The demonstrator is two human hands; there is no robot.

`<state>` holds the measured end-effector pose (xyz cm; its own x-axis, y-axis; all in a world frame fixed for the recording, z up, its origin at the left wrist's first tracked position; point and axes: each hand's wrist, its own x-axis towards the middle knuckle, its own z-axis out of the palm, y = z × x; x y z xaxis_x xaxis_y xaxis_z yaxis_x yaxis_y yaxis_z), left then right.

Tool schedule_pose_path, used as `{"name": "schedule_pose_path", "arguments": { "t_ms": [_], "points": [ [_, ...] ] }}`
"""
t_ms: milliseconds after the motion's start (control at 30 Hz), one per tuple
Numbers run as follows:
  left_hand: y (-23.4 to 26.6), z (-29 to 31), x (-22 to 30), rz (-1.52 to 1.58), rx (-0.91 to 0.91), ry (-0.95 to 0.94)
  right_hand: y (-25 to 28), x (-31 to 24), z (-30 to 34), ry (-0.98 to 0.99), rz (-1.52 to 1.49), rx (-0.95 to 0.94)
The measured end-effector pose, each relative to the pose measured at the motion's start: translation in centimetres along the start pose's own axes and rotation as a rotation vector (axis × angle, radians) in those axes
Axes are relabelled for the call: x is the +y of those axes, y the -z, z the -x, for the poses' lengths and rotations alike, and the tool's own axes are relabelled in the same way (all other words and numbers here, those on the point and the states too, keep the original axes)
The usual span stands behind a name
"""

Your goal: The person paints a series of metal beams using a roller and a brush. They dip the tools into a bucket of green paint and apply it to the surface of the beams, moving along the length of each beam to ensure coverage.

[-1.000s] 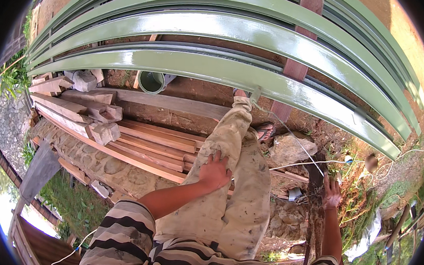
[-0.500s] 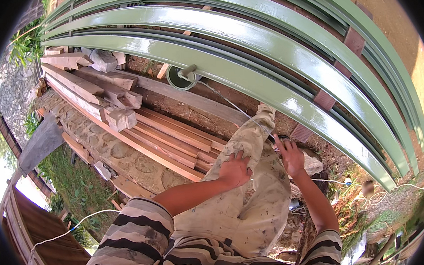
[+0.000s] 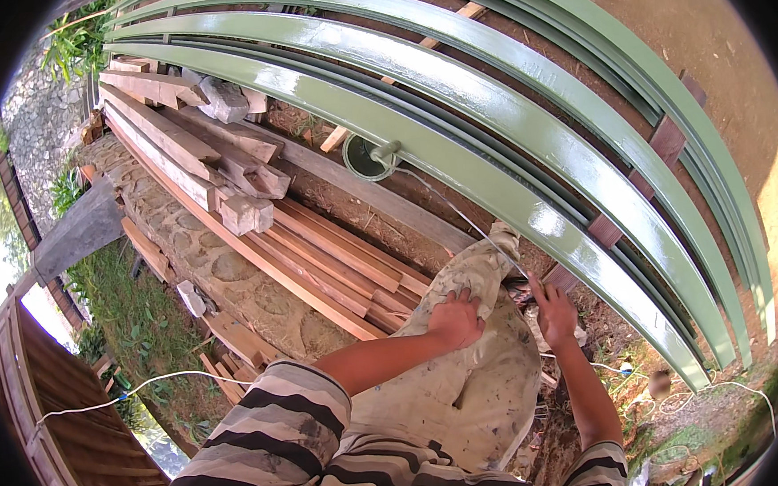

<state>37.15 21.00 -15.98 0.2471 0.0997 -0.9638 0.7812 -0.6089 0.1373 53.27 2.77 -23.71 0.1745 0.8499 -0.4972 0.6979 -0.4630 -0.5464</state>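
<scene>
My right hand (image 3: 556, 313) is closed round the handle end of a paint roller, with one finger stretched forward. Its thin metal rod (image 3: 460, 214) slopes away to the far left. The small green-coated roller head (image 3: 385, 151) sits at the rim of a round paint pot (image 3: 365, 166) with dark green inside. Beside that pot runs the nearest of several glossy, light green painted steel beams (image 3: 455, 162). On the knee of my paint-stained beige trousers (image 3: 415, 375) lies my left hand (image 3: 458, 319), fingers spread, holding nothing.
Reddish planks (image 3: 337, 268) and thick timber offcuts (image 3: 246, 209) lie stacked on the left beside a stone-faced ledge (image 3: 221, 262). Dark wooden blocks (image 3: 668, 143) support the beams. White cable (image 3: 741, 384) loops on the ground at right; another cord (image 3: 170, 377) crosses at lower left.
The whole view has shifted, so the scene sits further right and lower. The roller head stays at the pot's rim, and my left hand still rests on the knee.
</scene>
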Motion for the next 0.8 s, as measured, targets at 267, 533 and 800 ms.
{"name": "schedule_pose_path", "arguments": {
  "t_ms": [267, 533, 800],
  "points": [
    [-1.1, 0.0, 0.1, -0.039, 0.1, -0.021, 0.6, -0.3, 0.7, 0.006, -0.029, 0.025],
    [-3.9, 0.3, -0.3, -0.126, 0.118, -0.028, -1.3, -8.1, -6.2, -0.065, -0.063, 0.054],
    [-7.3, 0.5, 0.4, -0.268, 0.085, -0.007, -3.4, -7.7, 0.0, -0.27, -0.114, 0.187]
  ]
}}
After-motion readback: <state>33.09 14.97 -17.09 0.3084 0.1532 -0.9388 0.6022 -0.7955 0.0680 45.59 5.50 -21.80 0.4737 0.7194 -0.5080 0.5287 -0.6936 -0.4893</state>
